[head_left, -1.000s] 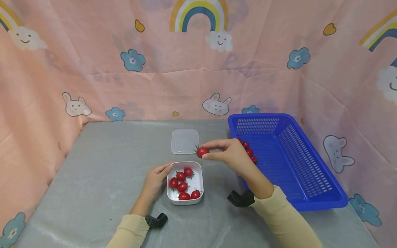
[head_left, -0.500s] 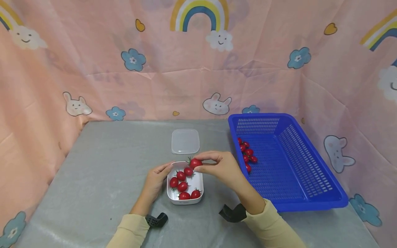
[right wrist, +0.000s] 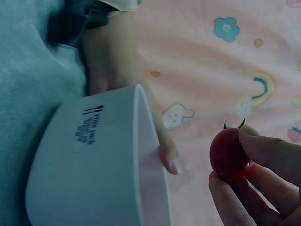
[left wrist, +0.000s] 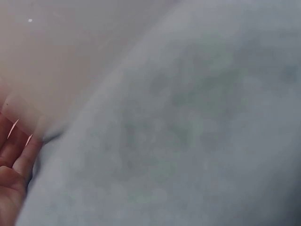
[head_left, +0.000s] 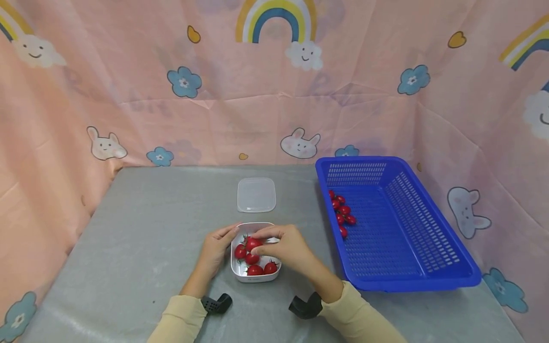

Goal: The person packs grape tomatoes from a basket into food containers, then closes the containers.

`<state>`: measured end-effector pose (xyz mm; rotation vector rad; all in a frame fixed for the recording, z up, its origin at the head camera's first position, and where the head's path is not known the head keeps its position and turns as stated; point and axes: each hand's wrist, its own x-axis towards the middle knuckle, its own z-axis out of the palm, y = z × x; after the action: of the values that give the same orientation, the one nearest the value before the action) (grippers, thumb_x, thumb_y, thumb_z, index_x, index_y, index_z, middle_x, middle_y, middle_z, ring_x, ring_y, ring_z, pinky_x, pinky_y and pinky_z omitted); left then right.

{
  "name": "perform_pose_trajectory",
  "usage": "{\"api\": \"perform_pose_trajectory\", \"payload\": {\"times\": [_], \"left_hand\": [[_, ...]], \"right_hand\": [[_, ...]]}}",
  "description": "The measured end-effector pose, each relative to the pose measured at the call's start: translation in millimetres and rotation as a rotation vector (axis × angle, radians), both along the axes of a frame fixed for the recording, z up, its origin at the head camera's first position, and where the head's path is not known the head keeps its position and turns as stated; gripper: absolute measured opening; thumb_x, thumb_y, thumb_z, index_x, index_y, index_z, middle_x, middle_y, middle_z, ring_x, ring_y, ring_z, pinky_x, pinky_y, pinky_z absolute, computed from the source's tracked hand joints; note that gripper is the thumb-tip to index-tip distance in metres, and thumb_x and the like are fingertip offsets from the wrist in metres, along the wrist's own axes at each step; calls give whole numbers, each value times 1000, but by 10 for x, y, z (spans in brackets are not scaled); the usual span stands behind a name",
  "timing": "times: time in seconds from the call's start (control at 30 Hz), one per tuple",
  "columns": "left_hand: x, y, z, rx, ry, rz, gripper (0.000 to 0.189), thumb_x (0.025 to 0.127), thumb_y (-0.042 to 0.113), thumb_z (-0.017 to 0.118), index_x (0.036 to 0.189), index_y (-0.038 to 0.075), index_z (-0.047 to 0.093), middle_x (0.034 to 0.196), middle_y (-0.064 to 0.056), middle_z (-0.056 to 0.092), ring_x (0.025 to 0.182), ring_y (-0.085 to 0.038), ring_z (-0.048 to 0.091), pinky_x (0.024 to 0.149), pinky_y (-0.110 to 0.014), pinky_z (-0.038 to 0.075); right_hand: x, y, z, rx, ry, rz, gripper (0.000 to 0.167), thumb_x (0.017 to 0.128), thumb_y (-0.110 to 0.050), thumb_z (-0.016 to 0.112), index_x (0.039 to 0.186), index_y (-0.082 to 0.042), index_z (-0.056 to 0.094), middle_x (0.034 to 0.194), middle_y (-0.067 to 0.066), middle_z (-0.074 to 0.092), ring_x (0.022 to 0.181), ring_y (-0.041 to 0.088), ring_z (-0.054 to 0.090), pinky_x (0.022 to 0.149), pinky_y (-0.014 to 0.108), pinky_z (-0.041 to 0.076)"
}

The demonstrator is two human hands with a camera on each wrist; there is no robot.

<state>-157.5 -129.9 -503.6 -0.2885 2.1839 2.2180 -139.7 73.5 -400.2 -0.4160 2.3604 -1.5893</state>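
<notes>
In the head view, my right hand point(head_left: 285, 247) pinches a cherry tomato point(head_left: 253, 245) low over a white food container point(head_left: 256, 279). The right wrist view shows this red cherry tomato point(right wrist: 230, 153) with green sepals between thumb and fingers, beside the container's white wall point(right wrist: 94, 160). Several other cherry tomatoes point(head_left: 255, 270) lie inside. My left hand point(head_left: 213, 250) holds the container at its left side, fingertips near the back-left corner of the rim. The left wrist view is mostly blurred, with curled fingers point(left wrist: 21, 150) of the left hand at its left edge.
Behind the container a clear square lid point(head_left: 256, 195) lies on the grey tabletop point(head_left: 150, 228). A blue perforated basket point(head_left: 394, 224) stands at the right, with several cherry tomatoes point(head_left: 344, 210) along its left side. A patterned pink curtain point(head_left: 214, 114) hangs behind the table.
My right hand has carried the cherry tomato left and toward me, from beside the lid to low over the container. My left hand and the container have stayed in place.
</notes>
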Motion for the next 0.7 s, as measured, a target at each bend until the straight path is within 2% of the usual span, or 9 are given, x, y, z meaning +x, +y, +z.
{"api": "perform_pose_trajectory", "payload": {"times": [0.13,0.3,0.5,0.7], "left_hand": [[1,-7,2,5,9,0,34,94,16,68,121,-4,68,123,-13,71,101,7,63,93,-15,48],[9,4,17,11,19,4,34,93,16,68,121,-5,68,123,-14,71,101,6,63,93,-15,48],[2,8,6,13,18,2,34,94,15,67,120,-5,68,122,-12,71,101,7,64,93,-15,48],[-4,-2,3,38,13,3,33,94,13,66,120,-6,68,122,-12,71,102,6,64,94,-14,48]], "right_hand": [[-10,-81,-93,55,20,5,27,75,-18,87,100,-9,80,103,6,77,101,18,66,79,25,56],[-21,-155,-199,85,38,11,27,71,-16,88,96,-9,81,99,5,77,100,17,63,88,35,55],[-40,-205,-311,151,94,41,26,71,-14,88,95,-8,81,96,6,77,95,17,62,81,28,55],[-38,-239,-358,172,132,81,26,72,-12,88,96,-7,81,96,8,78,96,20,64,80,26,58]]}}
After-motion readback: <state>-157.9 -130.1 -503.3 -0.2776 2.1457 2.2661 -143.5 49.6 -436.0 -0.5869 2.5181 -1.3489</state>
